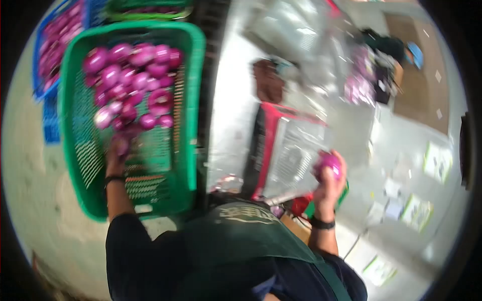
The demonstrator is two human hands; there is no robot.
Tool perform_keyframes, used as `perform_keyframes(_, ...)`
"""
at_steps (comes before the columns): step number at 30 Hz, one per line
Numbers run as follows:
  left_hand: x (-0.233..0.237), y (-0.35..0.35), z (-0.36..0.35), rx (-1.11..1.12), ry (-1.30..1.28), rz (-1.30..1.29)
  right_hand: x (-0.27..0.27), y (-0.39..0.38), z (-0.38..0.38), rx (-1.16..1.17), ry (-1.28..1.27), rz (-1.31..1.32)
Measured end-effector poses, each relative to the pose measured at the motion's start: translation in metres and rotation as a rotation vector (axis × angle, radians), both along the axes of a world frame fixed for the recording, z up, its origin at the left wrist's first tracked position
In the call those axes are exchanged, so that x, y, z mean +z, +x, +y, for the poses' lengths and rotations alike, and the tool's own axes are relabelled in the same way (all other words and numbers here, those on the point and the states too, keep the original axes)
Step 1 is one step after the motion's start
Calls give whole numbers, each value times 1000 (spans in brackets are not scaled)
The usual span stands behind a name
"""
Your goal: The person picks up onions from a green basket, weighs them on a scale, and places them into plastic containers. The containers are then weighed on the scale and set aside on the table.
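Blue plastic crate (pixel 50 108) stands at the far left, cut by the frame edge. It holds magenta stock (pixel 57 35) of rounded items (blur prevents a count).

Just beside it, to the right, lies a green basket (pixel 193 100) with slotted walls and floor. A magenta heap (pixel 135 83) of round items fills its far half. The near half shows bare mesh.

The left hand (pixel 118 150) is inside this basket, at the near edge of the heap. It touches or nearly touches the closest items. Its fingers are too blurred to judge, so I cannot tell whether they are apart or closed on anything. A dark band (pixel 114 178) sits on that wrist.

A second green basket (pixel 150 10) shows at the top edge. Its contents are unclear.

Right of centre, on a grey worktop (pixel 236 75), stands a red-rimmed bin (pixel 268 135) lined with a clear plastic liner (pixel 296 150). Nothing inside it can be made out.

The right hand (pixel 331 183) is raised just beside the bin's right side. Its fingers are curled and clamped around one magenta round piece (pixel 329 163). The piece is held clear of the bin and well apart from the green basket. A black watch (pixel 321 223) is on that wrist.

Further right, a smaller magenta pile (pixel 359 85) lies on the worktop among indistinct clutter.

A green apron (pixel 241 236) occupies the lower centre.
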State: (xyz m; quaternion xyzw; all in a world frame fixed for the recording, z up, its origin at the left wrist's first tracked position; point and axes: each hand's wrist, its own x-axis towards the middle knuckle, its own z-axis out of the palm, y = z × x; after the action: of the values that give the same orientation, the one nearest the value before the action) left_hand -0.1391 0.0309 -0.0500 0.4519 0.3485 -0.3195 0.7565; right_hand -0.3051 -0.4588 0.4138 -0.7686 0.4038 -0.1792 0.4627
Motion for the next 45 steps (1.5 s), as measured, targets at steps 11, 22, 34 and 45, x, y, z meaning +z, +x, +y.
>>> perform_keyframes(11, 221, -8, -97, 73, -549, -196, -11, -42, -22, 329, -459, 429)
perform_keyframes(22, 364, -68, -167, -141, -608, -638, -1, -59, -49, 404, -411, 36)
perform_keyframes(34, 448, -129, -283, -395, -202, -969, -23, -62, -66, 628, -418, -122)
perform_keyframes(45, 442, -140, -385, -829, 720, -1764, -17, -86, -100, 569, -665, -336)
